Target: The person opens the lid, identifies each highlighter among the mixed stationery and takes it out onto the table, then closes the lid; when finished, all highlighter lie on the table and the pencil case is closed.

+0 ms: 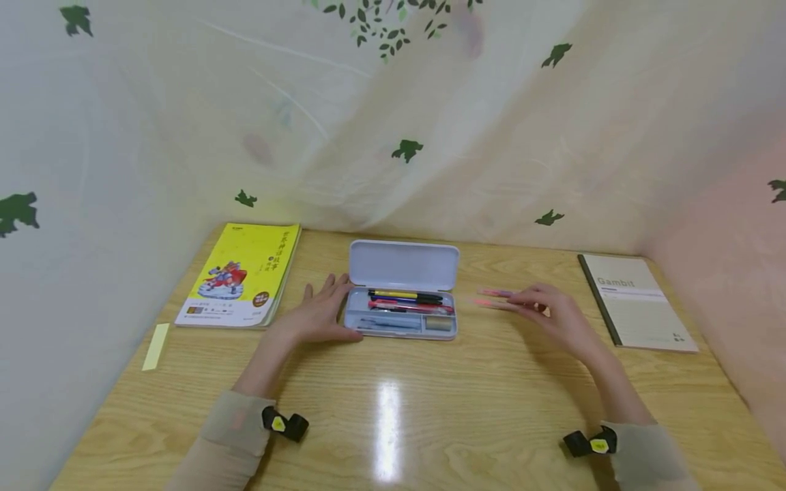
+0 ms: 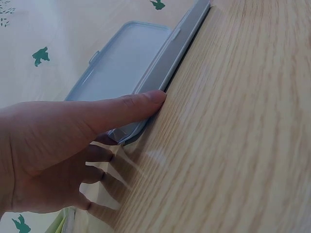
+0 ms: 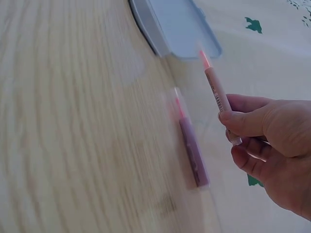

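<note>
An open light-blue pencil case (image 1: 402, 335) holds several pens (image 1: 405, 297), a blue stick-like item (image 1: 389, 324) and a small tan block (image 1: 438, 323). At its left end rests my left hand (image 1: 322, 310), its straight thumb (image 2: 129, 108) touching the front side and the other fingers spread behind. My right hand (image 1: 555, 317) pinches a pale pink-tipped marker pen (image 3: 218, 94) between thumb and fingers, right of the case. A second pen, purple with a pink tip (image 3: 193, 150), appears to lie on the table just beyond; it is slightly blurred.
On the left lies a yellow book (image 1: 242, 273), with a pale yellow strip (image 1: 156, 346) near it. A grey notebook (image 1: 638, 303) lies at the right. A patterned curtain (image 1: 331, 136) hangs behind the wooden table (image 1: 448, 409).
</note>
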### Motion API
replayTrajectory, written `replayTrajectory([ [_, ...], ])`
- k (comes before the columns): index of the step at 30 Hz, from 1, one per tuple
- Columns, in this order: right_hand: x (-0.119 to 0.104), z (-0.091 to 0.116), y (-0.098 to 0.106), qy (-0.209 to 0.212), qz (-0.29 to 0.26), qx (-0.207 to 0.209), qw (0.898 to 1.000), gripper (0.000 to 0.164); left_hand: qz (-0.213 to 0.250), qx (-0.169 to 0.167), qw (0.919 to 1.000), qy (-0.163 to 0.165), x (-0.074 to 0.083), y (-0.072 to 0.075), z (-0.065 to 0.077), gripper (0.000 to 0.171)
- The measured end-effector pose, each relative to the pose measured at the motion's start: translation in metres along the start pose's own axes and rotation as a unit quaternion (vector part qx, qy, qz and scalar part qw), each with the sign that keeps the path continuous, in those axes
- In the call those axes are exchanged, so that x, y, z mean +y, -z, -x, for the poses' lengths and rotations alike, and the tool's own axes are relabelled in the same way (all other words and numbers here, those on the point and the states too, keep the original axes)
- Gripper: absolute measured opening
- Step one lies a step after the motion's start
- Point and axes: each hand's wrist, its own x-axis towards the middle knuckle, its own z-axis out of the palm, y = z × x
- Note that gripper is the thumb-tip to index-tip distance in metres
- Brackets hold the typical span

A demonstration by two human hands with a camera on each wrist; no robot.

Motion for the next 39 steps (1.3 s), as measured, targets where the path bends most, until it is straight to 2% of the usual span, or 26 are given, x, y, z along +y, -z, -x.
replayTrajectory([
  [10,0.016,0.011,0.006,-0.009,0.026,-0.017,0.999,0.025,0.002,-0.001,1.0,0.006,0.0,0.0,0.0,0.108],
  [20,0.018,0.013,0.006,-0.02,0.013,-0.04,0.999,0.026,0.003,0.002,1.0,0.001,-0.001,-0.001,0.0,0.107],
  [28,0.022,0.013,0.002,-0.017,0.032,-0.054,0.998,0.026,0.003,0.001,1.0,0.002,0.002,0.0,0.0,0.108],
  [39,0.022,0.015,0.004,-0.048,0.04,-0.078,0.995,0.027,0.001,-0.005,0.9999,0.01,0.002,0.001,0.0,0.109],
])
